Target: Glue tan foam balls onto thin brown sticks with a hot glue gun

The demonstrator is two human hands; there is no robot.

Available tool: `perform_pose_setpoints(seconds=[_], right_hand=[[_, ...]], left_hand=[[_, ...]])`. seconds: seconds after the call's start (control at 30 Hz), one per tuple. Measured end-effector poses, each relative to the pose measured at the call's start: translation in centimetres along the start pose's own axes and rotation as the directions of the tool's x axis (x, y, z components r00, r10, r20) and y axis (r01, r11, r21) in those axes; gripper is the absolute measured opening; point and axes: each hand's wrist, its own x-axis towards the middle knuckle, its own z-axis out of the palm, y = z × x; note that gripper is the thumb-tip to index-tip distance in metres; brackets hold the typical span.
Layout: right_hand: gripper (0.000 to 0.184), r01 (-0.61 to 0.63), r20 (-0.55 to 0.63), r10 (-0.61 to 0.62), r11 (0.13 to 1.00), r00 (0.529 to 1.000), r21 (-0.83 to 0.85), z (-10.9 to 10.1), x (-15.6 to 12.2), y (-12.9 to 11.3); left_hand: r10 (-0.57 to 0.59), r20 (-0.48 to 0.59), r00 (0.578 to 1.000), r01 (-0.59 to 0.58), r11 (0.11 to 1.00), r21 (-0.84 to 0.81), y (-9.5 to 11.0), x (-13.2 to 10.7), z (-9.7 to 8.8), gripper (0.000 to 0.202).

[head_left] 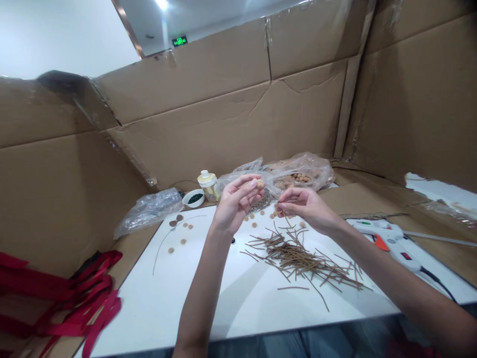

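Note:
My left hand (240, 199) is raised over the table, thumb and fingers pinching a small round tan ball (260, 184). To its right, my right hand (301, 206) is closed at the fingertips on a thin brown stick (286, 218), whose lower end points down toward the table. A gap separates the two hands, and the ball and stick do not touch. Below my right hand lies a loose pile of thin brown sticks (298, 258). Several tan balls (254, 224) are scattered on the white table (238, 308) behind and under the hands.
A glue gun (391, 241) rests at the right. Clear plastic bags (309, 171) stand at the back near a bottle (207, 184) and a white bowl (189, 201) of dark bits. A thin wire (156, 253) and red ribbon (100, 298) lie left. Cardboard walls (223, 129) surround the table.

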Motion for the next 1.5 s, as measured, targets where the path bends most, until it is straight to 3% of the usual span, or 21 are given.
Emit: perform_pose_setpoints(seconds=[0.1, 0.2, 0.27, 0.4, 0.53, 0.63, 0.73, 0.87, 1.33, 1.5], right_hand=[[0.018, 0.095, 0.021, -0.094, 0.995, 0.995, -0.039, 1.7, -1.8, -4.2], [0.009, 0.31, -0.017, -0.323, 0.919, 0.946, -0.244, 3.2, -3.6, -7.1], [0.007, 0.437, -0.009, -0.485, 0.795, 0.875, -0.421, 3.8, -4.4, -8.3], [0.008, 0.571, 0.099, -0.695, 0.492, 0.712, -0.657, 4.7, -5.0, -9.2], [0.01, 0.586, 0.224, -0.793, 0.197, 0.567, -0.786, 5.2, -5.3, -9.4], [0.012, 0.576, 0.297, -0.81, 0.061, 0.506, -0.815, 5.4, -5.6, -9.5], [0.014, 0.553, 0.332, -0.808, -0.009, 0.487, -0.833, 5.5, -5.7, -9.4], [0.014, 0.536, 0.334, -0.81, -0.03, 0.481, -0.844, 5.6, -5.6, -9.3], [0.018, 0.487, 0.417, -0.767, -0.157, 0.487, -0.859, 5.5, -6.0, -9.2], [0.021, 0.48, 0.402, -0.755, -0.132, 0.518, -0.867, 5.7, -5.9, -9.3]], left_hand=[[0.003, 0.015, 1.0, -0.003, 1.0, -0.008, 0.1, -0.4, 0.5, 0.017], [0.004, 0.022, 1.0, -0.004, 1.0, -0.017, 0.2, -0.8, 0.9, 0.017], [0.015, 0.038, 0.999, -0.014, 1.0, -0.015, 0.2, -1.1, 1.1, 0.016], [0.044, 0.083, 0.996, -0.045, 0.999, 0.016, 0.2, -1.8, 1.5, 0.014], [0.056, 0.114, 0.992, -0.061, 0.997, 0.042, 0.5, -2.6, 2.0, 0.014], [0.069, 0.14, 0.988, -0.075, 0.997, 0.037, 0.5, -2.9, 2.3, 0.013], [0.081, 0.173, 0.982, -0.086, 0.996, 0.018, 0.5, -3.0, 2.4, 0.012], [0.085, 0.194, 0.977, -0.088, 0.996, 0.004, 0.4, -3.0, 2.5, 0.012], [0.094, 0.149, 0.984, -0.104, 0.992, 0.064, 0.2, -3.0, 3.0, 0.012], [0.118, 0.104, 0.988, -0.129, 0.985, 0.11, 0.1, -3.0, 3.0, 0.012]])
